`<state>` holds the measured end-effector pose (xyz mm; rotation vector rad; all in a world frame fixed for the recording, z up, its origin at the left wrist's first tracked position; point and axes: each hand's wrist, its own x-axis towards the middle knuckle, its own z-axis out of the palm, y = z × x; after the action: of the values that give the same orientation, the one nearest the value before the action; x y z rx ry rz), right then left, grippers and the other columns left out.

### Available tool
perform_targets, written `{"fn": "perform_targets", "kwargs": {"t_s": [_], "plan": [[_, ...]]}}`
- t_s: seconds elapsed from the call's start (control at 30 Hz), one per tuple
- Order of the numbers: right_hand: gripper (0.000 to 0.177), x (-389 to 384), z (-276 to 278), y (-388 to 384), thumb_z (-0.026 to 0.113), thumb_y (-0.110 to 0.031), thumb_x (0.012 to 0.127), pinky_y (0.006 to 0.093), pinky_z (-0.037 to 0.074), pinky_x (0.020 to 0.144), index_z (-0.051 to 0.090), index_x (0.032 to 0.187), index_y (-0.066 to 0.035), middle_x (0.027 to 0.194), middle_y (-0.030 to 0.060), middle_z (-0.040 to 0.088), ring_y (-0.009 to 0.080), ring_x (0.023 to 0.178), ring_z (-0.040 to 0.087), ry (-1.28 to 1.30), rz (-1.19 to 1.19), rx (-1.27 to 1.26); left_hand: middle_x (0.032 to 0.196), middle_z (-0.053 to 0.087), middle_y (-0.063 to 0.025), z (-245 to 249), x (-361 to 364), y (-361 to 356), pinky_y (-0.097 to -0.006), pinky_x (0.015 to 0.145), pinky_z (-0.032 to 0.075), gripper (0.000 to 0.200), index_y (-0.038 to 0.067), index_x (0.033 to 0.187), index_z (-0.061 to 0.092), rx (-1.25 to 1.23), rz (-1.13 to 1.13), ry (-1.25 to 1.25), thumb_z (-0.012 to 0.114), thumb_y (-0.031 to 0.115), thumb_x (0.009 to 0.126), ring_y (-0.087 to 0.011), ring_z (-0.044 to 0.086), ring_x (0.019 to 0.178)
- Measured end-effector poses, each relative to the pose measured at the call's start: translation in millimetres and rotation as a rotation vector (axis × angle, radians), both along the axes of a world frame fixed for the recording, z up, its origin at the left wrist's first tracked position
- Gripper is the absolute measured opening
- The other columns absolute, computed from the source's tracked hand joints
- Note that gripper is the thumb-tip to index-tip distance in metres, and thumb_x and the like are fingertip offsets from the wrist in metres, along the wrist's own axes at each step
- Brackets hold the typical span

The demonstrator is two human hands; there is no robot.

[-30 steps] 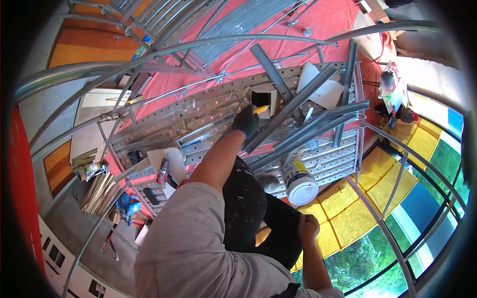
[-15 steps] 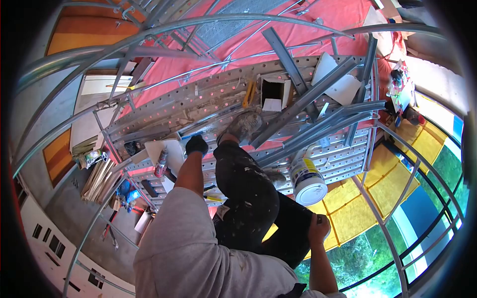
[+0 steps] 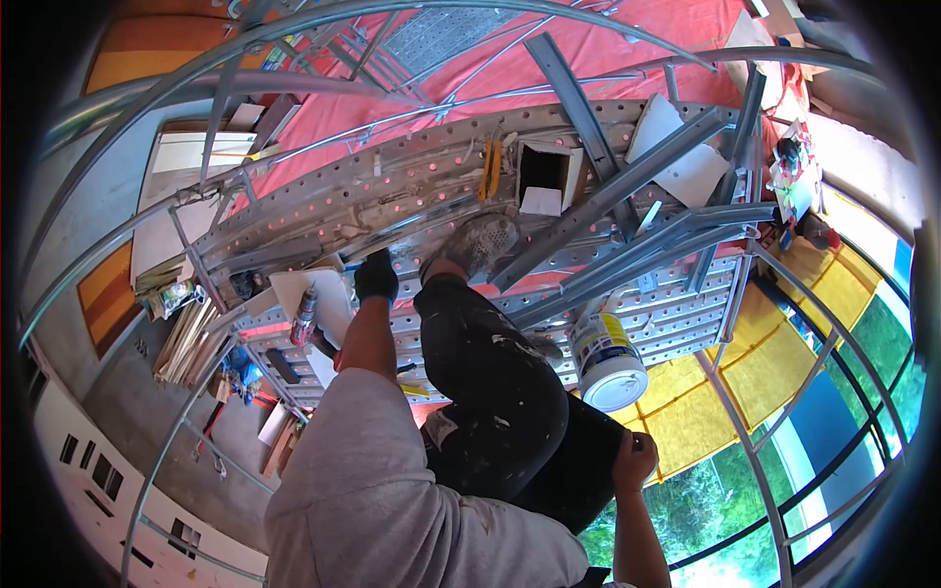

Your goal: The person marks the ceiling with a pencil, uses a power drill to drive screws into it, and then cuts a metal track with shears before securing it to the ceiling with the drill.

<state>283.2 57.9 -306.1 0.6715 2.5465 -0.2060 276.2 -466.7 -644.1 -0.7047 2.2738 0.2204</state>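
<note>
My left hand (image 3: 376, 277), in a black glove, is closed low over the perforated scaffold platform (image 3: 402, 186), beside my bent leg (image 3: 490, 353). What its fingers hold, if anything, is hidden under the glove. White board pieces (image 3: 328, 294) and a red-and-grey canister (image 3: 304, 316) lie just left of it. On the other side, my bare right hand (image 3: 635, 461) has its fingers curled at the edge of a flat black panel (image 3: 578, 465). That panel lies along my dark, paint-spotted trousers. A white bucket (image 3: 608, 363) is near its upper end.
Grey metal profiles (image 3: 627, 186) lie crosswise on the platform's right half, by an open box (image 3: 547, 176) and a yellow-handled tool (image 3: 489, 169). Curved scaffold rails (image 3: 470, 22) ring the platform. Beyond them are the lower floor (image 3: 147, 392) and yellow sheeting (image 3: 730, 387).
The view has shifted slightly. My left hand has moved a little left and away from me, beside the board pieces. My right hand stays at the black panel's edge.
</note>
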Motion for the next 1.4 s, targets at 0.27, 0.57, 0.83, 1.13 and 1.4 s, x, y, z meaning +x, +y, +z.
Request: {"fn": "perform_targets", "kwargs": {"t_s": [0.27, 0.57, 0.83, 1.13, 1.4], "plan": [[0.022, 4, -6, 10, 0.075, -0.025, 0.085, 0.0422, 0.050, 0.066, 0.068, 0.081, -0.004, 0.075, 0.0134, 0.066, 0.0304, 0.069, 0.064, 0.022, -0.077, 0.019, 0.094, 0.073, -0.0185, -19, -23, -1, -0.0505, 0.071, 0.057, 0.024, 0.010, 0.095, 0.074, 0.043, -0.263, -0.104, 0.053, 0.018, 0.090, -0.0349, 0.072, 0.088], [0.025, 6, 6, 4, 0.074, -0.030, 0.084, 0.0426, 0.053, 0.071, 0.070, 0.082, -0.005, 0.080, 0.0136, 0.069, 0.0324, 0.074, 0.067, 0.043, -0.112, -0.038, 0.089, 0.069, -0.0154, 62, -75, 46, -0.0514, 0.071, 0.053, 0.018, 0.012, 0.092, 0.067, 0.198, -0.559, 0.137, 0.056, 0.026, 0.086, -0.0355, 0.070, 0.081], [0.040, -11, 62, -27, 0.071, -0.038, 0.087, 0.0465, 0.053, 0.089, 0.071, 0.106, -0.003, 0.098, 0.0195, 0.071, 0.0377, 0.095, 0.068, -0.218, -0.253, -0.350, 0.097, 0.065, -0.0221, 339, -205, 90, -0.0504, 0.082, 0.052, 0.027, 0.004, 0.112, 0.064, 0.395, -0.471, 0.545, 0.057, 0.013, 0.087, -0.0400, 0.066, 0.093], [0.044, -199, 333, -83, 0.063, -0.036, 0.094, 0.0499, 0.048, 0.096, 0.061, 0.130, -0.009, 0.119, 0.0238, 0.064, 0.0435, 0.112, 0.060, 0.454, 0.179, -0.550, 0.089, 0.065, -0.0097, 680, -332, 189, -0.0326, 0.070, 0.056, 0.020, -0.001, 0.110, 0.059, 1.306, -0.053, 0.910, 0.061, 0.013, 0.096, -0.0184, 0.067, 0.079], [0.024, -230, 565, -47, 0.058, -0.023, 0.095, 0.0454, 0.051, 0.079, 0.069, 0.106, -0.004, 0.092, 0.0206, 0.069, 0.0387, 0.090, 0.068, 0.633, -0.024, -0.643, 0.111, 0.062, -0.0166, 941, -396, 233, -0.0481, 0.098, 0.049, 0.044, 0.004, 0.121, 0.059, 0.639, -0.985, 1.660, 0.078, 0.016, 0.082, -0.0340, 0.062, 0.107]]}}
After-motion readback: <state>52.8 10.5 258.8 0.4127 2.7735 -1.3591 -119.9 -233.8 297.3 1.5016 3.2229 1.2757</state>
